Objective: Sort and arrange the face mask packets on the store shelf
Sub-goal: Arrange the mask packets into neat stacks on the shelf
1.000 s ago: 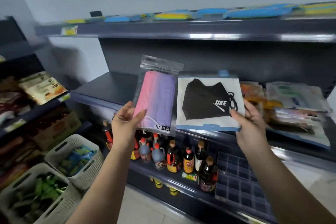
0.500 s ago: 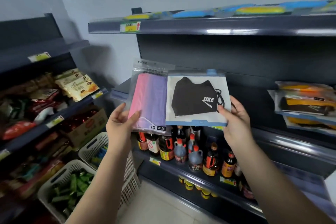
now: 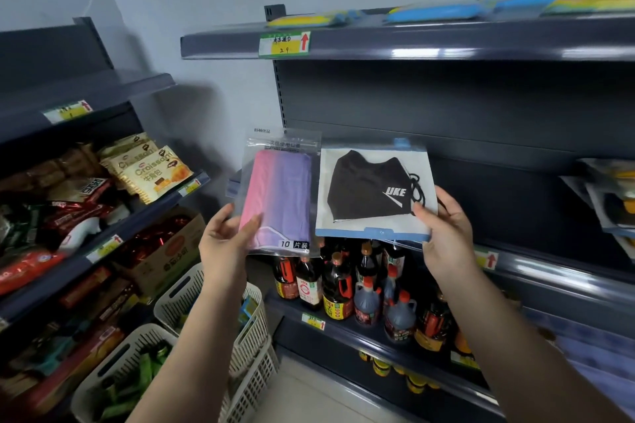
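Both packets swing left with me toward bare shelf (image 3: 515, 203): left hand (image 3: 223, 244) pinches the pink-purple mask packet (image 3: 280, 192), right hand (image 3: 446, 237) grips the black-mask packet (image 3: 372, 191), placement pending.

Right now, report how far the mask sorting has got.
Nothing looks placed: the bare middle shelf ahead holds no packets. In hand: left hand grips the pink-purple mask packet, right hand the black mask packet. More packets wait at right.
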{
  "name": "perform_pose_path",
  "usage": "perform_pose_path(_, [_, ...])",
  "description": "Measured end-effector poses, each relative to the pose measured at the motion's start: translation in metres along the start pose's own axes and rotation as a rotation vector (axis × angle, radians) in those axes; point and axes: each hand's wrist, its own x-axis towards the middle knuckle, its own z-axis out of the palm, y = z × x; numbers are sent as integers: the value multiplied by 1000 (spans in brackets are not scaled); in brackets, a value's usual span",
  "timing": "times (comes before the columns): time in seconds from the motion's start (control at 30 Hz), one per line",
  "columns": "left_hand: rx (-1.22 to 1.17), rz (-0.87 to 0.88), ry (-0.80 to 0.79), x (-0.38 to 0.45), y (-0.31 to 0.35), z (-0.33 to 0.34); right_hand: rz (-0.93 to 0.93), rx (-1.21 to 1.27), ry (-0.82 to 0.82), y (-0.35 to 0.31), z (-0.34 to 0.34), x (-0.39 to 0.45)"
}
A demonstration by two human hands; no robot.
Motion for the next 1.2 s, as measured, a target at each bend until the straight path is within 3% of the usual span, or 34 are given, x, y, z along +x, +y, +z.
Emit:
perform_pose_path(0.7, [71, -264, -69, 197, -51, 46, -6, -146, 293, 72, 58, 130])
perform_pose_path(0.93, [215, -351, -152, 246, -59, 56, -82, -365, 378, 89, 68, 147])
perform_pose_path(1.07, [277, -379, -216, 271, -70, 59, -66, -618, 429, 95, 71, 156])
perform_pose_path(1.13, [476, -290, -245, 280, -74, 59, -102, -821, 428, 99, 74, 159])
perform_pose_path(1.2, [905, -35, -282, 285, -78, 54, -220, -1131, 446, 105, 79, 162])
